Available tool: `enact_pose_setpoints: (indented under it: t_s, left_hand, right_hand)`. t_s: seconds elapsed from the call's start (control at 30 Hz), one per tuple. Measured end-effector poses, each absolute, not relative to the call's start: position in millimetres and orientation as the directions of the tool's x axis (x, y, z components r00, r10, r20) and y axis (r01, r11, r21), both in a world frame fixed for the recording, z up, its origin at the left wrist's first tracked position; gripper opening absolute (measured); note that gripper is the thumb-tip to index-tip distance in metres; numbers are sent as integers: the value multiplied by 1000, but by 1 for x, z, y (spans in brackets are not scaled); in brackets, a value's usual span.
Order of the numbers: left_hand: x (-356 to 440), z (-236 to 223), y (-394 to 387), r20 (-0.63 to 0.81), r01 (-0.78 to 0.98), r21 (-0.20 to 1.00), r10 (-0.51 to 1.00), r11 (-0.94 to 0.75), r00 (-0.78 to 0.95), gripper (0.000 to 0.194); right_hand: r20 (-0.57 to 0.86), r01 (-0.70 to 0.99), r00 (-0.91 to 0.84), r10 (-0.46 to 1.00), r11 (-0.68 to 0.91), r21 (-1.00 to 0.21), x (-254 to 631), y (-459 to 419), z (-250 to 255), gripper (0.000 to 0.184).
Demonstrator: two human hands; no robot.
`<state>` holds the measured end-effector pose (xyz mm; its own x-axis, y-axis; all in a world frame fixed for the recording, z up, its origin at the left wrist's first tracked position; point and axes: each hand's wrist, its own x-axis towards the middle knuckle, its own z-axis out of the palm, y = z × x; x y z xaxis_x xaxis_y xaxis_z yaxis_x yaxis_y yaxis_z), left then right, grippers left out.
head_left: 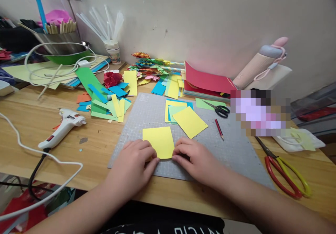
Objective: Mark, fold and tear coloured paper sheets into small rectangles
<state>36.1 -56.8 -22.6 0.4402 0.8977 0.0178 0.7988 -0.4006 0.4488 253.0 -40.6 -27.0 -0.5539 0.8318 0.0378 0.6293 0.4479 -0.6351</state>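
Note:
A yellow square of paper (158,141) lies near the front edge of the grey cutting mat (225,160), its near edge slightly raised. My left hand (139,158) pinches its near left corner between thumb and fingers. At the near right corner, my right hand (193,158) grips the sheet with thumb and curled fingers. Just beyond, another yellow sheet (190,122) lies at an angle, partly over a small stack of yellow, blue and pale green papers (170,110). A dark red pencil (219,129) and black-handled scissors (222,111) rest to the right.
A white glue gun (63,127) with its cord lies on the left. Paper scraps (105,101) are heaped beyond it. Large red-and-yellow-handled scissors (283,172) sit at the right. Along the wall stand a cup of glue sticks (113,52), paper flowers (147,66) and a red paper stack (207,80).

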Motion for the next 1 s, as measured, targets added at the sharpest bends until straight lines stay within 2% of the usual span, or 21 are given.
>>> enact_pose_setpoints:
  t_s: [0.13, 0.3, 0.7, 0.9, 1.0]
  left_hand:
    - [41, -13, -48, -87, 829, 462, 914, -315, 396, 19]
    - [43, -5, -39, -168, 861, 394, 896, -322, 412, 19]
    - [65, -17, -25, -54, 800, 416, 866, -433, 497, 17]
    - [67, -17, -19, -106, 799, 417, 850, -433, 515, 17]
    - [68, -15, -16, -128, 804, 413, 847, -427, 516, 18]
  right_hand:
    - [-117, 692, -525, 843, 343, -635, 250, -26, -17, 13]
    - [-205, 695, -595, 778, 369, -617, 248, -8, -13, 12]
    - [-164, 681, -602, 781, 396, -615, 250, -5, -15, 7]
    - [-118, 616, -601, 791, 363, -699, 260, -2, -16, 18]
    - [-23, 545, -665, 747, 464, -698, 269, -12, -17, 24]
